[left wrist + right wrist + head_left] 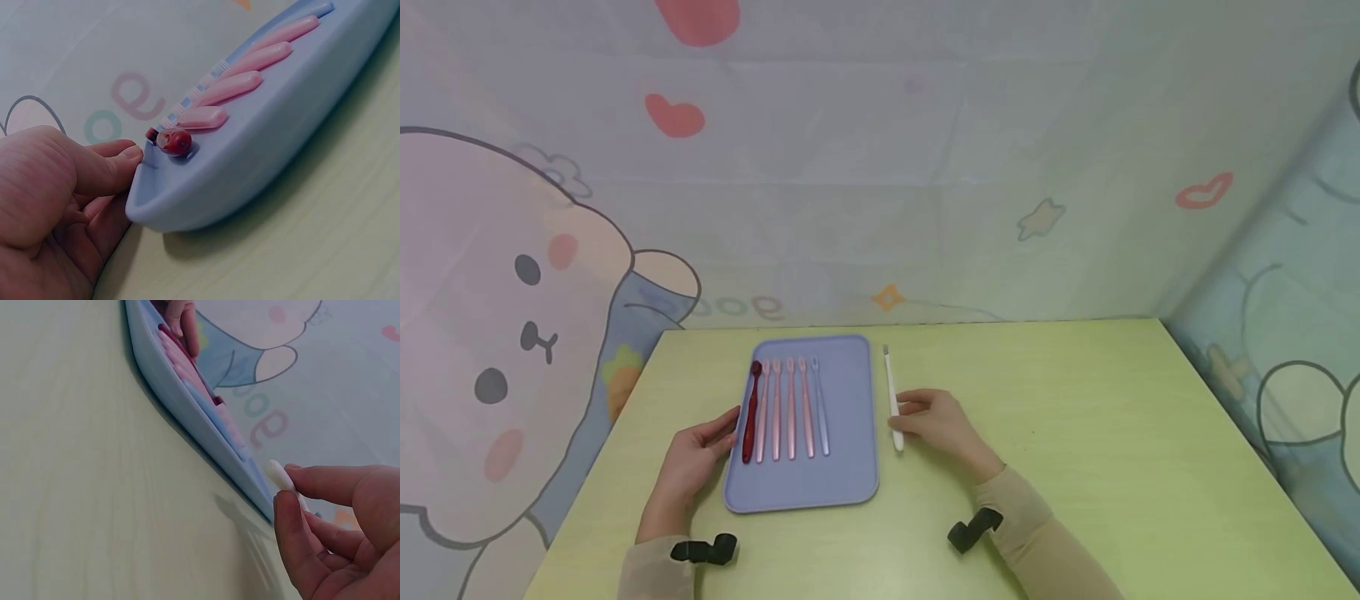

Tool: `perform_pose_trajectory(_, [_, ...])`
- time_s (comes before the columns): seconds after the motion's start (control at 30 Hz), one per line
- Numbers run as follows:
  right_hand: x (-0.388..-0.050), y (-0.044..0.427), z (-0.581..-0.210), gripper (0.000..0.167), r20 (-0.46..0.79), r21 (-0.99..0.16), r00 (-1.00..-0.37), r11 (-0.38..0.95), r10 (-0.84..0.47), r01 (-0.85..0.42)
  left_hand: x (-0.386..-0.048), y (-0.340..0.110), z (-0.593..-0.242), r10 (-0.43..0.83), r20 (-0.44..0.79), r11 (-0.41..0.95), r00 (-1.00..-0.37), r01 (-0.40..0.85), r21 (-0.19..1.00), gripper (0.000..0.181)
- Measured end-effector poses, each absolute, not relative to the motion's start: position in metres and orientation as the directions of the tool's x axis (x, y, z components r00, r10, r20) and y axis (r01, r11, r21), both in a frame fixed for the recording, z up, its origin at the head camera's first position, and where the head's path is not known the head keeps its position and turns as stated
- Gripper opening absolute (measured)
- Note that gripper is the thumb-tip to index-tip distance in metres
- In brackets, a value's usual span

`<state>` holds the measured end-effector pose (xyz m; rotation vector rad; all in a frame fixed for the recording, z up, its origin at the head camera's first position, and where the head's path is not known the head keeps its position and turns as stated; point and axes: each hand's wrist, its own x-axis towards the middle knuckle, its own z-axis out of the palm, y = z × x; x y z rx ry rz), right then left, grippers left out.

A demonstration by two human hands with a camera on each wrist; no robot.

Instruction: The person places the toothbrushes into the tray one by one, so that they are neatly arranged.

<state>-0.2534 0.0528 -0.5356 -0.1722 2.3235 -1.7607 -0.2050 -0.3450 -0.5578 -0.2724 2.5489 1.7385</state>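
Note:
A lavender-blue tray (850, 400) lies on the table, with toothbrushes side by side in its left and middle part. Leftmost is a dark red toothbrush (751, 412); several pink toothbrushes (791, 417) follow, then a light blue toothbrush (822, 412). My left hand (688, 462) pinches the tray's left rim (140, 194), thumb on top and fingers at the outer side. Just right of the tray, my right hand (940, 425) holds a white toothbrush (891, 379) between thumb and fingers, bristle end pointing away. Its handle end (280, 475) appears above the table in the right wrist view.
The light green table (1075, 442) extends to the right of both hands. A printed cloth (880, 167) with hearts and a cartoon bear stands along the back edge and the sides. Each wrist wears a black strap (703, 550) with a small camera.

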Motion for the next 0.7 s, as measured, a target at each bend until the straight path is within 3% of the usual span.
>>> perform_pose_trajectory(0.2, [-0.253,0.037,-0.539,0.049,-0.108,-0.976,-0.954,0.212,-0.279,0.048,-0.205,-0.345,-0.557,-0.120,-0.147,0.358,-0.982,-0.181,0.916,0.051])
perform_pose_trajectory(0.7, [-0.252,0.008,-0.537,0.049,-0.099,-0.973,-0.939,0.232,-0.331,0.021,-0.205,-0.346,-0.558,-0.112,-0.123,0.357,-0.986,-0.155,0.921,0.050])
